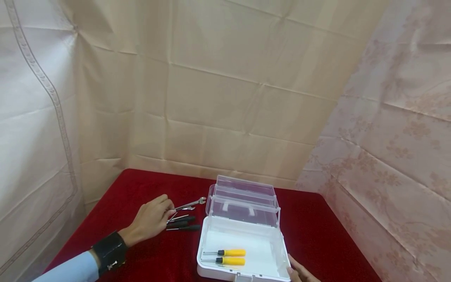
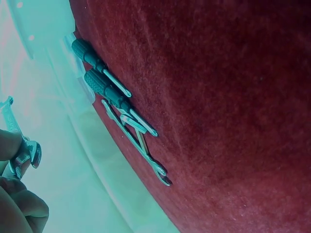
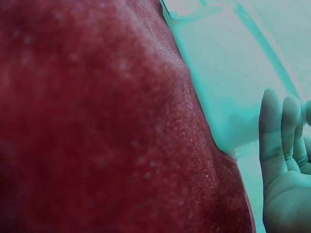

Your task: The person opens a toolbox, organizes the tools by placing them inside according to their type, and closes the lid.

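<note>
My left hand [image 1: 153, 217] pinches a silver open-end wrench [image 1: 192, 204] between thumb and fingers, above the left part of the table. In the left wrist view the wrench [image 2: 30, 154] is partly hidden by the fingertips. Below it on the cloth lie black-handled screwdrivers [image 1: 190, 227] and another wrench [image 2: 138, 144]. A white toolbox [image 1: 243, 232] stands to the right with its clear lid [image 1: 244, 196] swung back. Inside lie two yellow-handled screwdrivers [image 1: 234, 252]. My right hand [image 3: 286, 160] touches the box's right side near the front corner, fingers fairly straight.
A red cloth [image 1: 141, 188] covers the table. Beige fabric [image 1: 218, 98] hangs behind it, with pale sheets at the left and a flower-patterned sheet [image 1: 398, 137] at the right. The latch [image 1: 243, 277] is on the toolbox's near side.
</note>
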The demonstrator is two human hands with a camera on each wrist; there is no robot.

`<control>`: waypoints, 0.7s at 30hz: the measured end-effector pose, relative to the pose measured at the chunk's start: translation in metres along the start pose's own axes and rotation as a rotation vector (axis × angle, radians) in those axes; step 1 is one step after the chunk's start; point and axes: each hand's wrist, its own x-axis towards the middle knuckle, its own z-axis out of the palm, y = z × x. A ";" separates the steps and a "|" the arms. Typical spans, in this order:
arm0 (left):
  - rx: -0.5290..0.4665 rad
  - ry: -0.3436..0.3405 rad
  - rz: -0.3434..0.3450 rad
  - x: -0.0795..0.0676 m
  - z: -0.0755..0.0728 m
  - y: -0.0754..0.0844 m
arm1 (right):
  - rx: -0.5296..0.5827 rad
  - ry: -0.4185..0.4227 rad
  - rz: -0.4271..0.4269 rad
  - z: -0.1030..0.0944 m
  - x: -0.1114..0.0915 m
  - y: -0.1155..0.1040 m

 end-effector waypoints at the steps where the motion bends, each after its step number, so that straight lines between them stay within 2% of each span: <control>1: 0.002 0.008 0.013 0.000 0.000 0.000 | -0.003 0.003 0.008 0.000 0.000 0.000; 6: 0.006 0.037 0.073 0.001 0.002 0.001 | 0.001 0.003 0.008 0.000 -0.001 -0.001; 21: -0.020 0.065 0.172 0.004 0.009 0.009 | 0.028 0.030 -0.011 0.003 -0.002 0.000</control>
